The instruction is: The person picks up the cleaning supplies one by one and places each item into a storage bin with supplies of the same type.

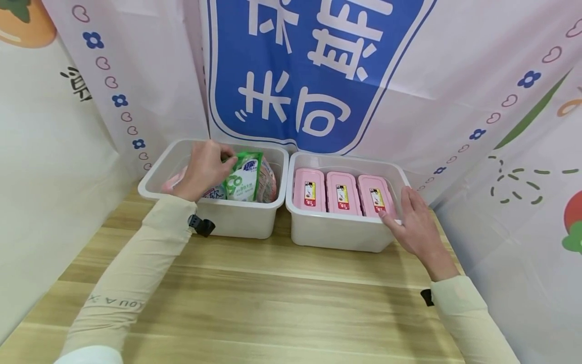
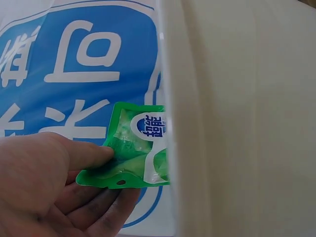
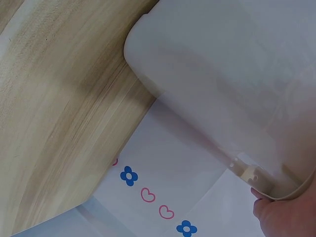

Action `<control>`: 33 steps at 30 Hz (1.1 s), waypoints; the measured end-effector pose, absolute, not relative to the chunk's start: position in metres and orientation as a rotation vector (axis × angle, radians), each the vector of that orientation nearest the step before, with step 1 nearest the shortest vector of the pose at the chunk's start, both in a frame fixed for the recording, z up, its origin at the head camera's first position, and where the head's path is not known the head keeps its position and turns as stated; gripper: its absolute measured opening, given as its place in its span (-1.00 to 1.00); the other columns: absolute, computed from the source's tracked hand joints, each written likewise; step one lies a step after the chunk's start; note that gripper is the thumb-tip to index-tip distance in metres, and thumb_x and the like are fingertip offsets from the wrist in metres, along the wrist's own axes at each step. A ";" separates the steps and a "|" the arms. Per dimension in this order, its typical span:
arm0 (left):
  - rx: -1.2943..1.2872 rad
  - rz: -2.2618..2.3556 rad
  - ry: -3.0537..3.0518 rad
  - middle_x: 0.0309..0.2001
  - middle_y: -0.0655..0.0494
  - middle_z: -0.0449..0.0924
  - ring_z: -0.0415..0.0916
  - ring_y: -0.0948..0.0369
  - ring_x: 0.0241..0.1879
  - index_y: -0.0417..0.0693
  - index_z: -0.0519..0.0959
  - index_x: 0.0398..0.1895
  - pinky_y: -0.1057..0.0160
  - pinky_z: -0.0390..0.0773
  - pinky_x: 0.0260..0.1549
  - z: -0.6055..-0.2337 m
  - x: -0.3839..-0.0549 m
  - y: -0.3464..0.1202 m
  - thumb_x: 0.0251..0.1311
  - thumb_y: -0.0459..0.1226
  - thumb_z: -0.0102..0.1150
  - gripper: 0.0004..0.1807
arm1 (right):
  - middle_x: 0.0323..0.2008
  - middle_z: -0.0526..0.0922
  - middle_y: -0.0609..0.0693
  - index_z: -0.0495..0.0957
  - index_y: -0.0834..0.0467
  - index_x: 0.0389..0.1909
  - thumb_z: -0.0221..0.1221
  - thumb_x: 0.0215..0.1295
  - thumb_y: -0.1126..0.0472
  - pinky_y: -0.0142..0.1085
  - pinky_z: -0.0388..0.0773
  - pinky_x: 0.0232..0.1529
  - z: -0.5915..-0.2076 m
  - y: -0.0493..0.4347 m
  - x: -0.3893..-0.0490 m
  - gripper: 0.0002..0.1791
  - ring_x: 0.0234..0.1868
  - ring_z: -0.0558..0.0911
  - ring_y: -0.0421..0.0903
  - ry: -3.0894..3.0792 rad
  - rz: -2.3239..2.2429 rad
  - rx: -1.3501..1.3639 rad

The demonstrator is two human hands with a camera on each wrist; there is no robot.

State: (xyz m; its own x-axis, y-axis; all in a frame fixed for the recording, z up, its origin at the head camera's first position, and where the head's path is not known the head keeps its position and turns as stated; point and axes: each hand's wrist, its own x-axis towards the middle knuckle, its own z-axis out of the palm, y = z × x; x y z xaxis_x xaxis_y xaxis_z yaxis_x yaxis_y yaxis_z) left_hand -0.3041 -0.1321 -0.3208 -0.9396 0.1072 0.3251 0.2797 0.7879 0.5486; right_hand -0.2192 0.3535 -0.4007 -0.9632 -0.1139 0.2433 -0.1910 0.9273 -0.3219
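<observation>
My left hand reaches over the left white bin. In the left wrist view its thumb and fingers pinch the edge of a green-and-white pouch with blue lettering; the bin wall hides part of it. In the head view this pouch stands among other packets, among them a pinkish pack. My right hand grips the front right corner of the right white bin, its thumb over the front rim. Three pink lidded boxes with yellow and red labels stand in that bin.
Both bins stand side by side at the back of a wooden table. A printed cloth with a blue panel hangs right behind them. More cloth walls close in the left and right sides.
</observation>
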 end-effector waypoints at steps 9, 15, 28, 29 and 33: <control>-0.319 -0.855 -2.704 -0.27 -0.16 0.83 0.73 0.03 -0.34 -0.23 0.83 -0.19 0.13 0.66 -0.37 -0.333 -0.308 -0.133 0.39 -0.34 0.22 -0.79 | 0.67 -0.11 0.45 -0.25 0.41 0.67 0.02 0.55 -0.28 0.40 -0.04 0.60 -0.402 0.354 -0.220 0.10 0.67 -0.05 0.46 -2.860 0.508 0.227; -0.371 -0.797 -2.700 -0.33 -0.12 0.84 0.70 0.07 -0.45 -0.20 0.84 -0.25 0.26 0.52 -0.50 -0.341 -0.310 -0.134 0.34 -0.34 0.22 -0.79 | 0.66 -0.10 0.46 -0.23 0.41 0.67 0.01 0.55 -0.28 0.42 -0.02 0.59 -0.401 0.353 -0.219 0.10 0.66 -0.03 0.47 -2.862 0.502 0.223; -0.400 -0.859 -2.728 -0.28 -0.14 0.84 0.72 0.04 -0.39 -0.20 0.84 -0.24 0.25 0.57 -0.42 -0.352 -0.309 -0.132 0.33 -0.37 0.23 -0.81 | 0.66 -0.07 0.46 -0.21 0.41 0.67 0.03 0.54 -0.26 0.42 0.01 0.58 -0.402 0.353 -0.220 0.08 0.64 0.00 0.47 -2.853 0.493 0.222; -0.404 -0.872 -2.725 -0.28 -0.14 0.84 0.72 0.04 -0.40 -0.21 0.84 -0.25 0.25 0.57 -0.43 -0.353 -0.309 -0.131 0.33 -0.38 0.23 -0.81 | 0.66 -0.07 0.46 -0.21 0.41 0.67 0.03 0.55 -0.26 0.42 0.01 0.58 -0.402 0.353 -0.220 0.08 0.64 0.00 0.47 -2.854 0.492 0.221; -0.390 -0.890 -2.732 -0.29 -0.13 0.84 0.72 0.04 -0.38 -0.20 0.84 -0.26 0.19 0.62 -0.39 -0.356 -0.309 -0.130 0.32 -0.38 0.23 -0.81 | 0.66 -0.07 0.46 -0.21 0.41 0.67 0.03 0.55 -0.26 0.42 0.01 0.58 -0.403 0.353 -0.220 0.08 0.65 -0.01 0.47 -2.859 0.492 0.219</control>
State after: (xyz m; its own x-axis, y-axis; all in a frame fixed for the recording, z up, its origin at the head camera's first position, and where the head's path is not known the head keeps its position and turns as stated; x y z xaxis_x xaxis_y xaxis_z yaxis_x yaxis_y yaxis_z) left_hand -0.3094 -0.1298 -0.3563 -0.9353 0.1762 0.3069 0.3231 0.7789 0.5375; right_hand -0.2203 0.3530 -0.4025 -0.9619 -0.1069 0.2516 -0.1849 0.9324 -0.3107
